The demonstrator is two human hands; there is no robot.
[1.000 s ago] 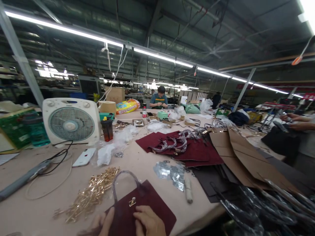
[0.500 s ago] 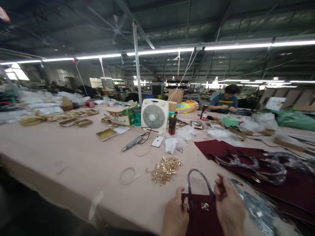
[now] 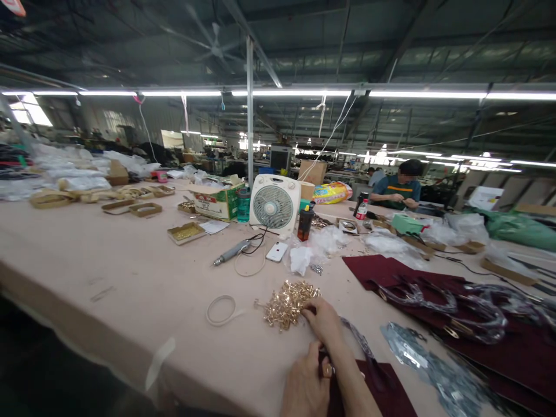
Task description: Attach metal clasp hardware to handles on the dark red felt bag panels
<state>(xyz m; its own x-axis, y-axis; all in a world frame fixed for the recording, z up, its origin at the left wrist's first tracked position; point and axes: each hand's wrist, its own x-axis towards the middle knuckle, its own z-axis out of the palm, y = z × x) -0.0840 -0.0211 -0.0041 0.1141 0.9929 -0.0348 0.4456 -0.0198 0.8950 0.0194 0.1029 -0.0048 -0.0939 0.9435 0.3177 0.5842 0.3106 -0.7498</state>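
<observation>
My right hand (image 3: 322, 323) reaches across my left wrist side to the right edge of a pile of small gold-coloured metal fittings (image 3: 284, 304). Its fingertips are drawn together among them, and what they pinch is hidden. Below it, my left hand (image 3: 306, 379), with a ring on one finger, is closed on the left edge of a burgundy handbag (image 3: 388, 388). The right forearm covers much of the bag's front. The plastic-wrapped bag handle (image 3: 359, 337) rises behind that forearm.
Flat grey metal pieces (image 3: 428, 362) lie right of the bag, beside stacked burgundy bag panels (image 3: 516, 341) with wrapped handles. Farther back are an electric screwdriver (image 3: 232, 253), a phone (image 3: 277, 251) and a box fan (image 3: 274, 204). Another person (image 3: 397, 188) sits across the table.
My right hand has left the bag's right side and moved forward and left to the gold fittings. The bag's handle has tipped rightward. My left hand stays at the bag's edge.
</observation>
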